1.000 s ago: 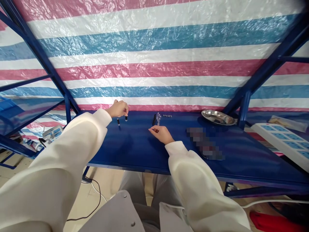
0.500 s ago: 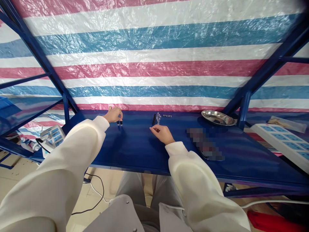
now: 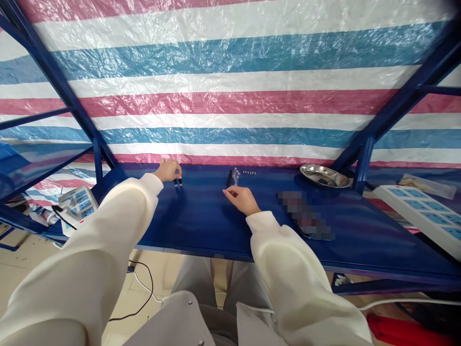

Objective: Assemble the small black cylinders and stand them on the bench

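My left hand (image 3: 168,170) is bent down over the far left part of the blue table, its fingers curled. Just under its fingertips are two small black cylinders (image 3: 178,182) with pale ends; whether the fingers grip one is hidden. Nearer the middle, my right hand (image 3: 243,199) is closed in a pinch, thumb against fingers, low over the table. Anything inside that pinch is too small to make out. Directly behind it lie a row of small black pieces (image 3: 229,178), several clear plastic tubes (image 3: 236,174) and a row of small metal springs (image 3: 249,173).
An oval steel tray (image 3: 324,176) stands at the back right of the blue table (image 3: 201,216). A blurred dark flat object (image 3: 304,215) lies right of my right arm. Power strips (image 3: 421,211) flank the table, with blue frame posts (image 3: 363,163) and striped sheeting (image 3: 230,103) behind.
Almost nothing differs. My left hand is a touch higher and further left in the picture, along with a slight shift of the whole view; both hands keep their pose.
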The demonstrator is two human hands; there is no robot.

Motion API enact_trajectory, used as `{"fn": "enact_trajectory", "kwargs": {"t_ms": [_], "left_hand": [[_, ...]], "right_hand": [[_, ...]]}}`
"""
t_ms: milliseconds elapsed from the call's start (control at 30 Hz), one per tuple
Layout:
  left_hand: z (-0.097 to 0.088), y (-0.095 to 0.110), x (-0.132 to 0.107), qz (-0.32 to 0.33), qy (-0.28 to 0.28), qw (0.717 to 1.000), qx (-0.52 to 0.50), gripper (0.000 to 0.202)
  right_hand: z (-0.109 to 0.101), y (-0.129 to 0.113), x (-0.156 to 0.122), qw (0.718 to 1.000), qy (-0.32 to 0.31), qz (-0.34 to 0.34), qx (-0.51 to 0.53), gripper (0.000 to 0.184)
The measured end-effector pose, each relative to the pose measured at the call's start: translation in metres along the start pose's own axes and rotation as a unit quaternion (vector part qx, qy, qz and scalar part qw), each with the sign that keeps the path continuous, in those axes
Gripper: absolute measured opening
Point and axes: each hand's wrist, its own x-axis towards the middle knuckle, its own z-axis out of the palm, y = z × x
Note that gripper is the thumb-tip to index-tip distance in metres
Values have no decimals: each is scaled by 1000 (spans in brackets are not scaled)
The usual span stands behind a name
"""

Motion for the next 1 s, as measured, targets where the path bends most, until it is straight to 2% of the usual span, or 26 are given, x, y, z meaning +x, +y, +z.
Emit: {"fn": "enact_trajectory", "kwargs": {"t_ms": [233, 467, 600, 667, 767, 900, 1000], "left_hand": [[1, -1, 1, -2, 2, 1000, -2, 13], [-3, 2, 0, -17, -5, 1000, -11, 15], [-14, 12, -3, -28, 39, 998, -27, 19], [-19, 26, -5, -17, 87, 995, -39, 20], [-22, 58, -12, 41, 136, 987, -72, 23], [-7, 110, -22, 144, 119, 979, -78, 32], [16, 138, -23, 155, 83, 982, -70, 46]], "right_hand": [[-1, 0, 0, 1000, -5, -2, -5, 38], [-1, -1, 0, 1000, -3, -1, -4, 35], [-2, 0, 0, 1000, -8, 8, -24, 32], [-1, 1, 1, 998, -10, 29, -50, 29], [1, 6, 1, 994, -2, 61, -90, 23], [4, 12, 1, 987, 23, 74, -142, 20], [5, 13, 0, 981, 31, 93, -166, 20]]}}
